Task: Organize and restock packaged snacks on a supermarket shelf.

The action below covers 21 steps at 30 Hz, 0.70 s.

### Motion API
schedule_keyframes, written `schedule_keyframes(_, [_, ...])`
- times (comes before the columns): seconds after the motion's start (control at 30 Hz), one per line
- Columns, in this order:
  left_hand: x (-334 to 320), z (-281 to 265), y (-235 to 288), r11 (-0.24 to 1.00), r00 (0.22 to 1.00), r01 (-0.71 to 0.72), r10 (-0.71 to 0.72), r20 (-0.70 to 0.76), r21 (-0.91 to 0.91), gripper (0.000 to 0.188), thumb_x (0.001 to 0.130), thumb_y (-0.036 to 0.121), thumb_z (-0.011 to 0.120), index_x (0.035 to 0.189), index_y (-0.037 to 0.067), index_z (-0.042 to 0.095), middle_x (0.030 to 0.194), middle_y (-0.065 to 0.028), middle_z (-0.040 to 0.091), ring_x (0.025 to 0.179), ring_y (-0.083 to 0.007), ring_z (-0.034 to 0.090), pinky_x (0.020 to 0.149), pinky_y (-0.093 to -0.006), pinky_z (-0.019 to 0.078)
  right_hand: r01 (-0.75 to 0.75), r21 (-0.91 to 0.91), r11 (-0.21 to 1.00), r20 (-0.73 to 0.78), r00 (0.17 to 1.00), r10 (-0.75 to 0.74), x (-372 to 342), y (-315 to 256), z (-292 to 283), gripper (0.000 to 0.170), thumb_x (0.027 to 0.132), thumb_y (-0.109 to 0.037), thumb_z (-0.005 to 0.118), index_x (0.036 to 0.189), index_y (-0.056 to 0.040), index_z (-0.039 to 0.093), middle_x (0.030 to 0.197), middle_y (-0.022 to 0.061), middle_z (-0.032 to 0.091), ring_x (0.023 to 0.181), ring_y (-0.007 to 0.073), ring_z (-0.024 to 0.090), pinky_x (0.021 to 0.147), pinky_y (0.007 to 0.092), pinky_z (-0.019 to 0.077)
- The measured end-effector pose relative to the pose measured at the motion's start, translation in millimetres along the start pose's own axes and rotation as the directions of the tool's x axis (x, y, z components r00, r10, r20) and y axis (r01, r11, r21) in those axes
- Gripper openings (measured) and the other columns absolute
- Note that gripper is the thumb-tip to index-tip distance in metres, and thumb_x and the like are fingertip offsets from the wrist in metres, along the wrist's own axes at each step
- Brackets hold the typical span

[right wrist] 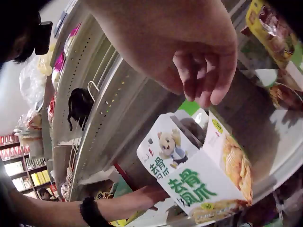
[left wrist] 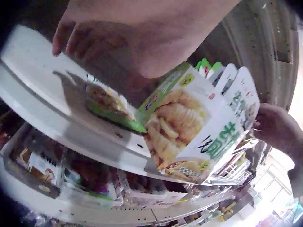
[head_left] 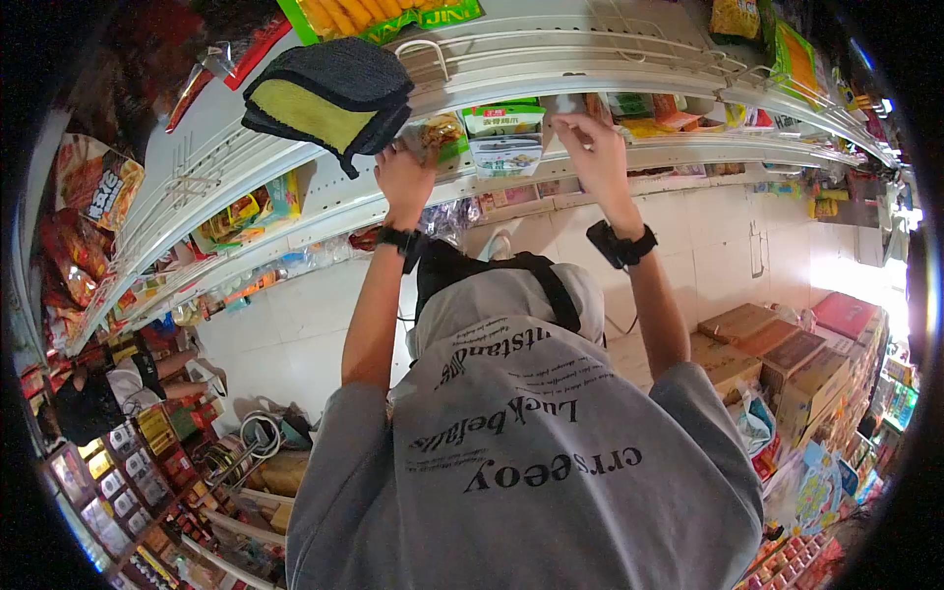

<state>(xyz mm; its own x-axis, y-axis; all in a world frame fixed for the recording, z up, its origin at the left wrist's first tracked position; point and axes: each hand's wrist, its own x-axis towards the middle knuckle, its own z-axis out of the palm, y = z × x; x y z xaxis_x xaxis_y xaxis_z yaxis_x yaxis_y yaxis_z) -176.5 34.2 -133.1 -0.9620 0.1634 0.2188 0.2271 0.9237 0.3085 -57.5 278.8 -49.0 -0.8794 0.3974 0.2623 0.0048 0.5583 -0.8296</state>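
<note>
A white and green cardboard display box (head_left: 506, 143) printed with chicken feet stands on the shelf, tall white packets or flaps rising at its back in the left wrist view. My left hand (head_left: 405, 182) reaches over the shelf left of the box, fingers loosely extended. Beside those fingers lies a small snack packet (left wrist: 109, 106) with a green edge. On the box's other side is my right hand (head_left: 595, 162). Its bent fingers (right wrist: 203, 80) hang loosely over the box's top opening in the right wrist view, with nothing seen between them.
A dark grey and lime cloth (head_left: 329, 98) hangs over the upper shelf edge, above my left hand. Wire rails (head_left: 590, 59) run along that shelf. Lower down are bins of packaged snacks (left wrist: 85, 172). Cardboard boxes (head_left: 777, 354) are stacked to the right; another person (head_left: 108, 393) is at far left.
</note>
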Motion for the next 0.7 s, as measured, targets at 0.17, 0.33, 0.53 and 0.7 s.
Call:
schedule_keyframes(0.17, [9.5,32.8,8.0,0.994,0.999,-0.041,0.042,-0.004,0.105,0.082,0.072,0.061,0.064,0.116,-0.007,0.054,0.129,-0.0207,0.047,0.126,-0.0384,0.036,0.098,-0.0515,0.0317,-0.112,-0.031,0.993,0.019,0.993,0.112,-33.8,5.5,-8.0,0.016,0.086,-0.013,0.065,0.095,-0.0010,0.067,0.077,0.0060,0.066,0.066,0.0098,0.059,0.062,0.0227,0.0459])
schedule_keyframes(0.33, [17.8,24.6,13.4,0.997,0.998,0.063,-0.063,0.008,-0.052,0.064,0.066,0.040,0.074,0.109,-0.003,0.054,0.115,-0.0201,0.057,0.110,-0.0370,0.052,0.089,-0.0469,0.0423,-0.164,0.195,0.967,-0.047,0.983,0.176,-63.2,28.4,-6.8,0.012,0.082,-0.007,0.065,0.091,0.0014,0.066,0.075,0.0108,0.065,0.064,0.0124,0.060,0.059,0.0255,0.0460])
schedule_keyframes(0.53, [9.7,22.2,-29.8,0.778,0.990,0.130,-0.132,0.043,-0.615,0.035,0.063,0.011,0.069,0.091,-0.002,0.052,0.075,-0.0147,0.061,0.068,-0.0261,0.059,0.065,-0.0343,0.0474,-0.236,0.249,0.939,-0.098,0.959,0.267,-80.8,31.0,-9.2,0.015,0.083,-0.010,0.067,0.092,0.0024,0.065,0.073,0.0084,0.063,0.063,0.0099,0.056,0.060,0.0253,0.0453])
schedule_keyframes(0.7, [-46.3,-83.5,-36.3,0.429,0.843,0.469,0.044,0.536,-0.772,0.032,0.076,-0.008,0.065,0.103,-0.002,0.051,0.096,-0.0101,0.065,0.087,-0.0158,0.064,0.075,-0.0281,0.0528,-0.378,0.230,0.897,0.171,0.923,0.345,-80.8,8.4,-19.7,0.019,0.089,-0.012,0.060,0.099,0.0031,0.065,0.084,0.0050,0.065,0.073,0.0096,0.060,0.068,0.0230,0.0486])
